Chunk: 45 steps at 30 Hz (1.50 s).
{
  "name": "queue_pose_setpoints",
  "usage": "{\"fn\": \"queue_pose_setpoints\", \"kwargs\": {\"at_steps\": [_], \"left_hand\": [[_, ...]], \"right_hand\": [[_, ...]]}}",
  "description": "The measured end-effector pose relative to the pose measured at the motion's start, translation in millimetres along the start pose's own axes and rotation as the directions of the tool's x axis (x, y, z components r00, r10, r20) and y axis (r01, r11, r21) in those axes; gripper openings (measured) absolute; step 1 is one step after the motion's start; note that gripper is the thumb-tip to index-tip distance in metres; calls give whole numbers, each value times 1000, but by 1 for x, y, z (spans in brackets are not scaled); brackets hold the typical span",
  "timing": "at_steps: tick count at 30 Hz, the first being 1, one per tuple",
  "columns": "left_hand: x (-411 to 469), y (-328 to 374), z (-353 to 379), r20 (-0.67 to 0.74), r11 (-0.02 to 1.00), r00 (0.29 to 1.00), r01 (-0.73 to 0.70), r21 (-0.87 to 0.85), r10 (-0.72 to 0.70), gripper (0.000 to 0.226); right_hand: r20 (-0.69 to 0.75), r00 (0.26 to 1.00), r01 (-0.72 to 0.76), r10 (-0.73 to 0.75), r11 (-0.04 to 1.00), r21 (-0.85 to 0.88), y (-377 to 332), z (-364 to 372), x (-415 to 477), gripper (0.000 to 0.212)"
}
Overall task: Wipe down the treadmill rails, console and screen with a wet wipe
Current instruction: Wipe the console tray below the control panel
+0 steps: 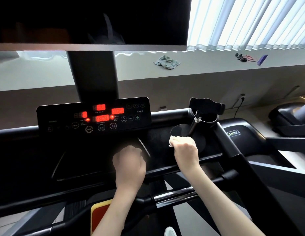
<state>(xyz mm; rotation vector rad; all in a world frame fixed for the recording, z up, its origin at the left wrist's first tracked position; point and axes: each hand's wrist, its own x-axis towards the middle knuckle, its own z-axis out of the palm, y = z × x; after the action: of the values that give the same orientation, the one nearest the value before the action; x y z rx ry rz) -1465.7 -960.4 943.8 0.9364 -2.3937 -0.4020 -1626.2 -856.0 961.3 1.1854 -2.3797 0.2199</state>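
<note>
Wipe point(172, 139) bunched in right hand point(184, 148), fingers clenched round it, pressed on tray point(160, 150) for firm scrubbing. Left hand point(129, 161) blurred over console point(93, 116), fingers curled, grasp unclear.

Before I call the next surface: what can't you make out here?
All in the head view.
- Blurred by motion: left hand, grip unclear.
- Hidden: wet wipe, mostly under the right hand gripping it.
- Glare: console readouts, digits unreadable.
- Cut off top and left, and dark: screen, smears unjudgeable.

Plus sign point(137, 117) on console point(63, 116), logo point(233, 133) perhaps DHZ
</note>
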Motion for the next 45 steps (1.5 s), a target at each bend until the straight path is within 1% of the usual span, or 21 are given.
{"fn": "queue_pose_setpoints", "kwargs": {"at_steps": [1,3,4,6,7,10,15,17,19,23,24,27,28,32,33,36,37,39,41,42,45], "left_hand": [[0,0,0,-2,1000,1000,-1,2,1,20],[1,1,0,-2,1000,1000,-5,10,5,20],[2,1,0,-3,1000,1000,-5,13,5,21],[2,1,1,2,1000,1000,-2,15,2,21],[1,1,1,4,1000,1000,-1,15,1,21],[0,0,1,-7,1000,1000,-7,24,7,21],[0,1,1,-17,999,1000,-9,39,10,22],[0,1,0,-26,999,1000,-15,40,16,22],[0,2,0,-36,998,999,-26,50,28,22],[0,1,0,-31,997,999,-30,66,32,22],[-1,1,0,-27,997,999,-31,66,33,22],[0,1,0,-16,997,998,-53,64,55,24],[1,1,1,-10,996,998,-66,63,67,24],[4,9,4,25,996,997,-77,36,76,22],[4,12,6,28,997,997,-77,29,76,22],[4,16,9,18,997,997,-76,19,76,22],[3,15,10,21,997,997,-76,14,76,21],[3,13,11,13,997,997,-78,9,78,17],[3,13,12,8,997,997,-78,18,78,22],[3,14,12,9,997,997,-79,22,79,25],[2,14,13,10,996,997,-81,31,81,29]], "right_hand": [[-5,1000,3,-2,999,41,4,-1,-9,23],[-15,999,-45,45,998,39,9,-2,-12,27],[-30,995,-90,91,996,28,10,-1,-8,27],[-34,984,-173,177,981,91,7,2,-3,18],[-29,982,-179,185,973,145,7,4,-6,17],[-18,993,-105,113,963,249,13,1,-22,27],[-24,973,-221,231,954,204,14,-4,-15,30],[-30,983,-169,182,952,254,13,-5,-25,27],[-57,987,-133,152,956,260,21,-6,-35,23],[-105,947,-273,304,932,239,27,-6,-27,17],[-105,949,-262,296,931,254,24,-4,-28,18],[-66,980,-159,187,938,307,27,-5,-42,25],[-66,979,-167,194,940,298,33,-6,-44,24],[-115,925,-323,361,910,259,38,-10,-34,15],[-110,929,-313,353,909,277,35,-10,-35,14],[-77,966,-206,245,919,337,34,-10,-46,16],[-76,965,-214,251,921,326,39,-11,-49,17],[-103,936,-295,336,911,287,52,-10,-47,18],[-125,902,-366,414,885,288,55,-7,-39,21],[-124,904,-357,409,882,307,53,-5,-37,20],[-125,950,-224,286,903,366,54,-2,-42,15]]}}
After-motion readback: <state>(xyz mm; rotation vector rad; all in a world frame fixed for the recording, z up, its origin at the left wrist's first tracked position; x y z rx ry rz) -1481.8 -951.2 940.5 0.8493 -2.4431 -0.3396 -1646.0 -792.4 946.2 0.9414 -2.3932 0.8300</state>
